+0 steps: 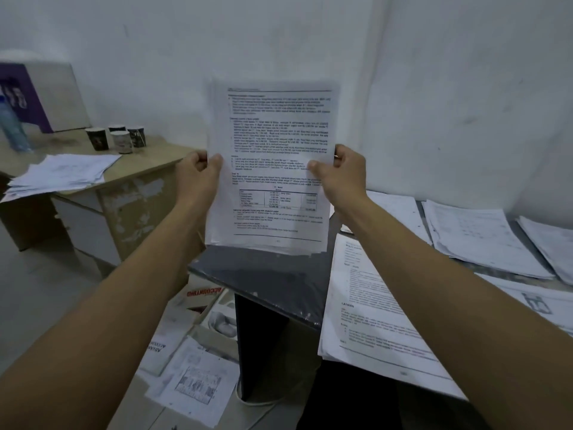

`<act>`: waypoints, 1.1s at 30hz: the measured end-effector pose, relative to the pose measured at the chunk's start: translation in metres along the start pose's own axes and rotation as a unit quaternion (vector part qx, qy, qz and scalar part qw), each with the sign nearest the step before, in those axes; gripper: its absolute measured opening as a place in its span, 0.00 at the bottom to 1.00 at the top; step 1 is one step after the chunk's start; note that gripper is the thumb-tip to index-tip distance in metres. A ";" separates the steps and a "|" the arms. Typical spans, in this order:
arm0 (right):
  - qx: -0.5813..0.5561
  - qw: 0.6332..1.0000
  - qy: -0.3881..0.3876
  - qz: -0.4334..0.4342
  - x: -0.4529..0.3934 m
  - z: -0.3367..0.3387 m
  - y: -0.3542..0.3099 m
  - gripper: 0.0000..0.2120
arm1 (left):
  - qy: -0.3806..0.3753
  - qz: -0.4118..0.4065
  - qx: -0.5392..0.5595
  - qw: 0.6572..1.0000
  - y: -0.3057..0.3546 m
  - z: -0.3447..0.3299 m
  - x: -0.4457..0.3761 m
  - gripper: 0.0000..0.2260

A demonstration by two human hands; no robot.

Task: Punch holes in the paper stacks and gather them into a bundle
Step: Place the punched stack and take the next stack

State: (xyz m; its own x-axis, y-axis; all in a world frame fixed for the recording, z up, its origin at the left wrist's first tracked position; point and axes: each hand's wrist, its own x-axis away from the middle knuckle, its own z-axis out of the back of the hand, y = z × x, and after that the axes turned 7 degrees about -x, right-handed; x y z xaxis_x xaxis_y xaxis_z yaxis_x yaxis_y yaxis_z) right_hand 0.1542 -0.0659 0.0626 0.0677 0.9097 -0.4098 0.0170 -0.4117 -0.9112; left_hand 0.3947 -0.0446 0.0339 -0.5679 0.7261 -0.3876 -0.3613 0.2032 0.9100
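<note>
Both hands, left (198,173) and right (339,172), grip one stack (273,144) upright above the bench (266,274); four cups (116,138) behind.

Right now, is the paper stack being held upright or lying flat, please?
Upright: both hands, left hand and right hand, grip the paper stack by its side edges.

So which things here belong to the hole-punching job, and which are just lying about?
Job: held paper stack, gripped by left hand and right hand; paper stacks on the dark table.

Lying about: cups, bottle, papers on the floor, wooden desk.
</note>
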 end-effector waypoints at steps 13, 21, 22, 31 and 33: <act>-0.048 0.997 0.009 -0.066 0.021 -0.004 0.026 0.07 | -0.059 -0.058 0.076 0.994 -0.014 -0.007 0.023 0.06; -0.053 0.997 0.054 -0.032 0.026 -0.005 0.023 0.03 | -0.038 -0.146 0.047 0.987 0.006 -0.002 0.025 0.07; -0.051 0.996 0.058 -0.039 0.031 -0.005 0.028 0.02 | -0.050 -0.138 0.042 0.988 0.003 -0.003 0.028 0.07; -0.014 0.995 0.095 0.011 0.030 -0.017 0.016 0.05 | -0.032 -0.139 0.033 0.989 0.022 -0.019 0.031 0.06; -0.019 0.994 0.105 0.004 0.030 -0.016 0.015 0.05 | -0.036 -0.126 0.072 0.989 0.023 -0.020 0.032 0.09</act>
State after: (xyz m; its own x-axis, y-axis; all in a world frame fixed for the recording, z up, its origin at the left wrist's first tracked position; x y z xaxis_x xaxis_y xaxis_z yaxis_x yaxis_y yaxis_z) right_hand 0.1725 -0.0453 0.0374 0.2744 0.8770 -0.3945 0.0525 -0.4233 -0.9045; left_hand 0.3537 -0.0299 0.0396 -0.4182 0.6844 -0.5973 -0.3731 0.4701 0.7999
